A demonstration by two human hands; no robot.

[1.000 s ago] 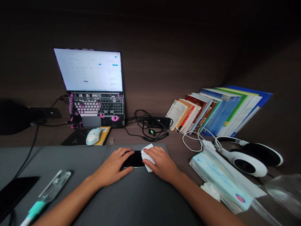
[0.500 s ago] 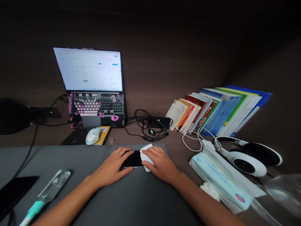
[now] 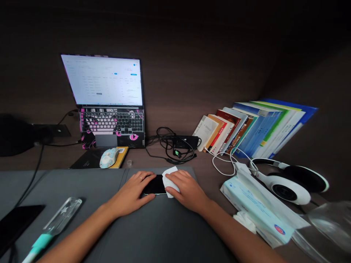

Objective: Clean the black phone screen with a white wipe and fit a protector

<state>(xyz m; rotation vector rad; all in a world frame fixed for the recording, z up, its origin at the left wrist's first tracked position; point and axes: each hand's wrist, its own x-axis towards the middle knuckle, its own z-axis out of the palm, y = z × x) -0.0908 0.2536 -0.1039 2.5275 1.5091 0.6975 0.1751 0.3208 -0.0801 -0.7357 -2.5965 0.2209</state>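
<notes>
A black phone (image 3: 155,185) lies flat on the grey desk mat (image 3: 153,233), its screen facing up. My left hand (image 3: 136,190) grips the phone's left end, with fingers along the far edge and the thumb at the near edge. Folded under the fingers of my right hand (image 3: 186,188) is a white tissue (image 3: 170,179), pressed against the phone's right part. That end of the phone is hidden by the tissue and hand.
An open laptop (image 3: 112,128) stands at the back left, with a mouse (image 3: 109,157) before it. Black cables (image 3: 175,153) lie mid-back. To the right are leaning books (image 3: 241,128), white headphones (image 3: 287,188) and a tissue pack (image 3: 257,210). A clear-ended stick (image 3: 61,217) lies left.
My right hand and the tissue have shifted slightly left over the phone. My left hand keeps its place on the phone.
</notes>
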